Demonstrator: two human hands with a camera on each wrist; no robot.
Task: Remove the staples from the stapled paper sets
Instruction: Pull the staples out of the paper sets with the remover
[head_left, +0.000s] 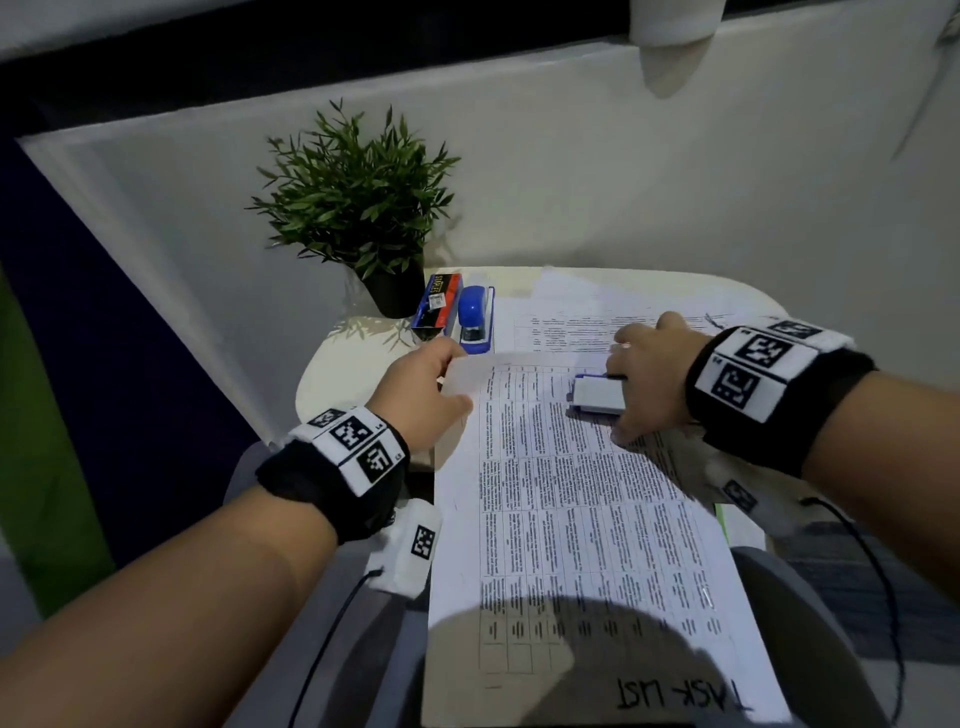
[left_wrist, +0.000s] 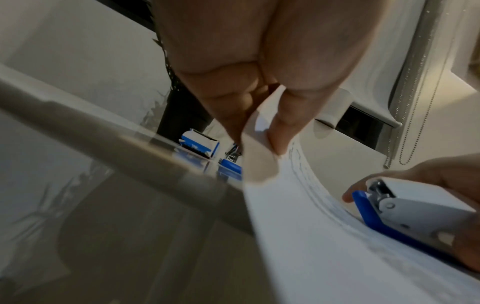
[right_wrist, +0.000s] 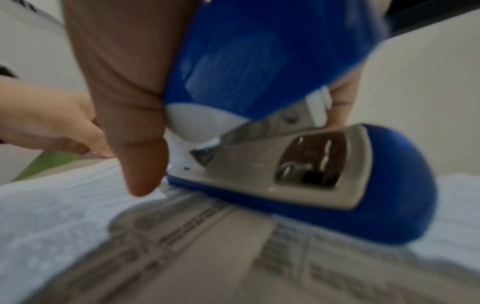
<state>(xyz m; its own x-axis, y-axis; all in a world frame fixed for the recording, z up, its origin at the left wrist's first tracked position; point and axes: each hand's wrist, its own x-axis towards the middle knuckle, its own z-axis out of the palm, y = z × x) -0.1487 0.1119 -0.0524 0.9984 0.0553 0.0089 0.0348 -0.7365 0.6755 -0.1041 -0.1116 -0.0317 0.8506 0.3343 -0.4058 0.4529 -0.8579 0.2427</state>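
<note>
Two hands are at work over the paper set, which lies on the table in front of me, its near end marked "TASK LIST" by hand. My left hand pinches the far left corner of the top sheet between thumb and fingers; the left wrist view shows that corner lifted and curving up off the pages below. My right hand is closed around a blue and white stapler, thumb on the near side, other fingers over the far side. The tool's blue base rests on the printed page, near the upper edge and apart from the lifted corner. In the right wrist view its metal parts are exposed and the tool sits at a tilt on the sheet; this view is blurred, so I cannot tell whether a staple is engaged. No staple can be made out in any view.

Further printed sheets lie beyond the set, partly under my right hand. A second blue stapler sits at the far left of the table, just beside a staple box. A potted plant stands behind the box, against the wall.
</note>
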